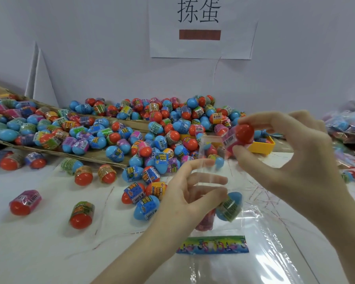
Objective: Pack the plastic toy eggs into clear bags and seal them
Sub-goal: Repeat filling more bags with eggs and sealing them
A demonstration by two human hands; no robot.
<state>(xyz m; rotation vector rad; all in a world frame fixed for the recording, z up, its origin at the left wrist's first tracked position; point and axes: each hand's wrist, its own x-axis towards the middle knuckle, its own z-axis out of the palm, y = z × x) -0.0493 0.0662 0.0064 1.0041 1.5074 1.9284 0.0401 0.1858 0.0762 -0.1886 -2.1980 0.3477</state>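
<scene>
**A:** What are the hands doing?

**B:** The left hand (pixel 190 188) grips a small clear bag (pixel 212 177) upright, fingers curled round its side. Inside the bag, at the bottom, sit a blue egg (pixel 230 206) and a pinkish one (pixel 205 221). The right hand (pixel 291 158) pinches a red-capped egg (pixel 241 135) between thumb and fingertips, right at the bag's open mouth, above and to its right.

**A:** Where are the other eggs?

**B:** A big heap of loose eggs (pixel 162 128), blue and red with printed wrappers, lies beyond the bag on the white table (pixel 49 242). More fill a flattened cardboard box (pixel 86 154) far to the bag's left, and a few stray ones lie on the table nearer to it.

**A:** Anything else around the bag?

**B:** Just below it lies a stack of flat clear bags (pixel 254 253) with a colourful printed strip (pixel 212 244). A yellow tray (pixel 261 147) sits behind the right hand. Filled bags (pixel 348 126) pile far right. A paper sign (pixel 201 27) hangs on the wall above.
</scene>
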